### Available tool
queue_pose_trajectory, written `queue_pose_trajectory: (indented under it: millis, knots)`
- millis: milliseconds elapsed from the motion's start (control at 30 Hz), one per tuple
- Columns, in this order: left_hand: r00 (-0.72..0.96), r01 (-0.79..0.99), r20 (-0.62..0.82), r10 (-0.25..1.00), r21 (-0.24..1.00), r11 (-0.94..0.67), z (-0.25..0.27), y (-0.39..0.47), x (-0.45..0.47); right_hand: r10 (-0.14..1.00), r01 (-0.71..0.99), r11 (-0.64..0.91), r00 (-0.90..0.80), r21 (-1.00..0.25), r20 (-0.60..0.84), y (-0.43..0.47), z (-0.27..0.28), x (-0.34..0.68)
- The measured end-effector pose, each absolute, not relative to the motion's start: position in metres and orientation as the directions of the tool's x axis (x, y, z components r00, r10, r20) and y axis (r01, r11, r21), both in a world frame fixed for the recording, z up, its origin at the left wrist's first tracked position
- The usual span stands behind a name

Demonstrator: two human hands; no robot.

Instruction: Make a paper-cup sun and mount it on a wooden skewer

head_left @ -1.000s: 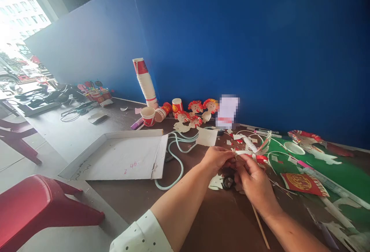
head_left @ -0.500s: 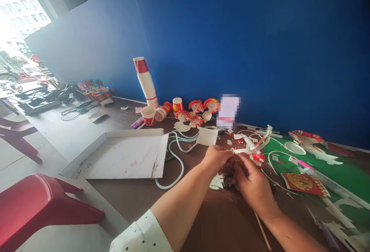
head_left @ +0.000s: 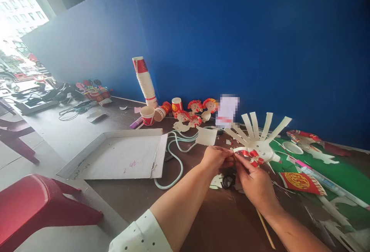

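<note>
Between my hands is a paper cup (head_left: 261, 151) cut into strips. Its long white strips fan upward, and several near my right fingers are curled, showing red. The closed fingertips of my left hand (head_left: 215, 160) pinch the end of one strip at the cup's left side. My right hand (head_left: 256, 186) is closed around a thin wooden stick (head_left: 266, 229), its thumb and forefinger meeting that strip too. The stick's lower end sticks out below the right hand; its upper part is hidden by my fingers. Under the hands lies a dark round object (head_left: 228, 181), partly covered.
A shallow white box (head_left: 115, 155) stands at left, beside a pale cable (head_left: 180, 167). Behind are stacked paper cups (head_left: 144, 82) and several cut-paper figures (head_left: 195, 107). At right lie a red paper piece (head_left: 300, 182), a green sheet (head_left: 332, 167) and scraps. A red stool (head_left: 29, 205) stands lower left.
The cut cup has turned, so its strips now spread upward and its round base shows. Both hands remain close together at nearly the same spot.
</note>
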State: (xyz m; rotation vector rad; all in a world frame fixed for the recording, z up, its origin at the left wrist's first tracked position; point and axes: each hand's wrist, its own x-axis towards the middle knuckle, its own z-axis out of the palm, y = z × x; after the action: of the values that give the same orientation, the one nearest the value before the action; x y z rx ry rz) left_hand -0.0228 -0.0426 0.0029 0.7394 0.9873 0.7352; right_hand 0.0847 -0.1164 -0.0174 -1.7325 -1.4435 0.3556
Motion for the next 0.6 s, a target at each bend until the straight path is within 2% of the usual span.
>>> queue_pose_trajectory:
  millis: [233,367,500,600]
  knots:
    - [0.411,-0.173,-0.439,0.799,0.823,0.541,0.001,-0.040,-0.022,0.929,0.609,-0.042,0.316,-0.792,0.193,-0.116,-0.014,0.086]
    - [0.426,-0.192,-0.419,0.802,0.824,0.533,0.001,-0.038,-0.024,0.937,0.511,-0.065,0.327,-0.857,0.124,-0.115,-0.012,0.089]
    - [0.464,-0.183,-0.409,0.786,0.824,0.536,-0.003,-0.037,-0.026,0.943,0.267,-0.127,0.330,-0.955,-0.033,-0.114,-0.017,0.092]
    - [0.452,-0.195,-0.419,0.788,0.815,0.545,-0.005,-0.037,-0.027,0.938,0.055,-0.162,0.320,-0.985,-0.136,-0.112,-0.022,0.092]
